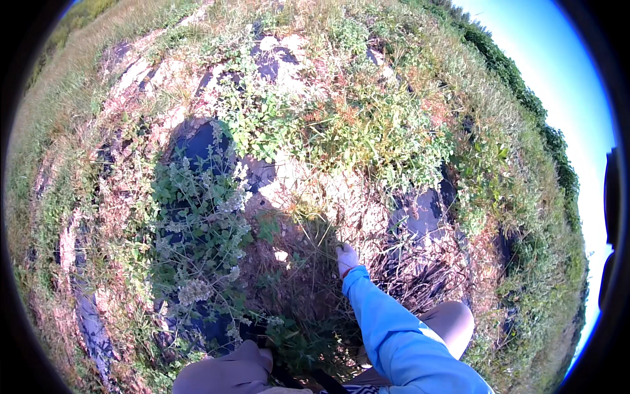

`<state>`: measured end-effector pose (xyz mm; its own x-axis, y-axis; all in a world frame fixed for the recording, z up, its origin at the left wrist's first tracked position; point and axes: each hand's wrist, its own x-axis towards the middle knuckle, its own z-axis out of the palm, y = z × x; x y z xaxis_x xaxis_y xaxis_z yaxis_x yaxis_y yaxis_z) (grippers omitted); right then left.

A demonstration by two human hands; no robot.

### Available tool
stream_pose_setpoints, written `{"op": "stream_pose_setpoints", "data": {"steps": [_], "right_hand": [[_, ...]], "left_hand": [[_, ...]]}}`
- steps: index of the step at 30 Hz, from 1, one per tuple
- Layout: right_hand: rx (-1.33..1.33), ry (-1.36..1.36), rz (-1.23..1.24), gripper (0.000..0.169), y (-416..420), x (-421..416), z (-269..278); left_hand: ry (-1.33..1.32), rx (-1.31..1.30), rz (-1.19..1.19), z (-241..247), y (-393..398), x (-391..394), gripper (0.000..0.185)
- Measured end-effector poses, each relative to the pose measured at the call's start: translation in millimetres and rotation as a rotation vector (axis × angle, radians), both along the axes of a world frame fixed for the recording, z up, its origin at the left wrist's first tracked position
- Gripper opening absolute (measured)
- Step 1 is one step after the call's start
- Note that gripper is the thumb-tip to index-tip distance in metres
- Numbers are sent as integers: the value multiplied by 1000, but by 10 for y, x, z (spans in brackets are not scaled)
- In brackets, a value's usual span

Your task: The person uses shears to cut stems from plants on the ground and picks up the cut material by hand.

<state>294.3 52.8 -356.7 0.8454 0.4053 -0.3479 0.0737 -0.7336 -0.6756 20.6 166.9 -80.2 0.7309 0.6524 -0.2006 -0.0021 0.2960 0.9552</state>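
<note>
My right hand (347, 258), pale and perhaps gloved, reaches out from a light blue sleeve (389, 325). Its fingers look closed around thin grass stems (322, 239) that fan out low over the ground; the exact grip is small and hard to make out. Left of the hand lies shaded soil with dry litter (280, 257). Beyond that, a leafy plant with pale flower heads (197, 236) stands in my shadow. A heap of dry, dark stems (418, 280) lies to the right of my hand. My left hand is out of view.
My bent knees (224, 369) frame the near ground. Dark sheeting (421, 212) shows between the plants. A leafy green row (344, 133) runs ahead, with tall dry grass (64, 133) at the left and a dark green tree line (536, 113) under sky at the right.
</note>
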Motion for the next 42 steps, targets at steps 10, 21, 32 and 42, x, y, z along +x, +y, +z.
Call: {"op": "stream_pose_setpoints", "data": {"steps": [10, 21, 32, 42], "right_hand": [[253, 7, -39, 22, -102, -461, -415], [404, 232, -320, 16, -236, -714, -7], [550, 158, -560, 13, -479, -651, 4], [639, 304, -816, 13, -392, -714, 443]], "left_hand": [[-100, -66, -30, 367, -172, -384, 56], [-251, -240, -164, 1007, -568, -782, 56], [-454, -248, -160, 906, -763, -910, 58], [-463, -236, -113, 741, -808, -874, 54]]}}
